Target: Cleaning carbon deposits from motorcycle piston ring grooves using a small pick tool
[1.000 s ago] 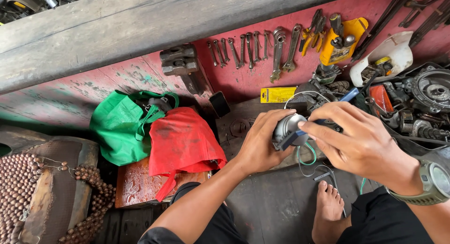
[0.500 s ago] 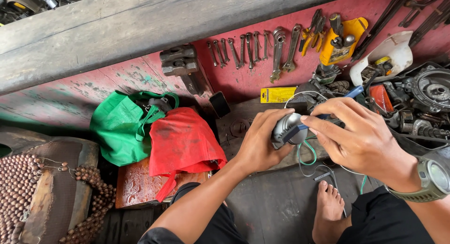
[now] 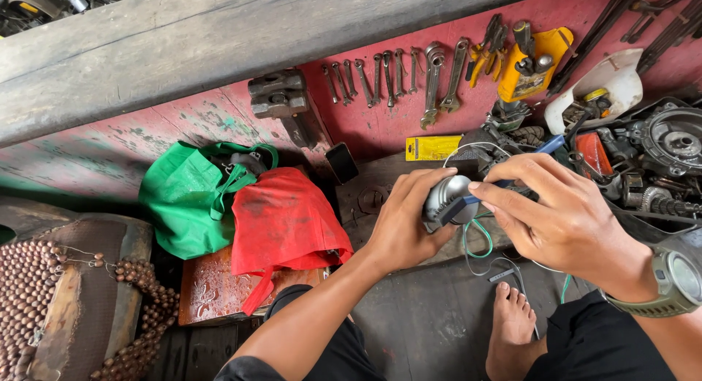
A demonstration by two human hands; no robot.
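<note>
While you sit over cluttered workshop floor, your left hand (image 3: 401, 227) cups small round grey metal part (image 3: 447, 198) from below, fingers closed around it. Your right hand (image 3: 563, 220) pinches blue-tipped piece at part's side, fingers curled shut. Green wire (image 3: 475, 238) loops beneath part. Red cloth bag (image 3: 281, 224) and green cloth bag (image 3: 191, 198) lie left; row of steel spanners (image 3: 387, 77) rests on red board beyond.

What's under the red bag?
The red bag lies on a reddish-brown tile, overlapping the green bag beside it. Whatever else lies beneath is covered.
</note>
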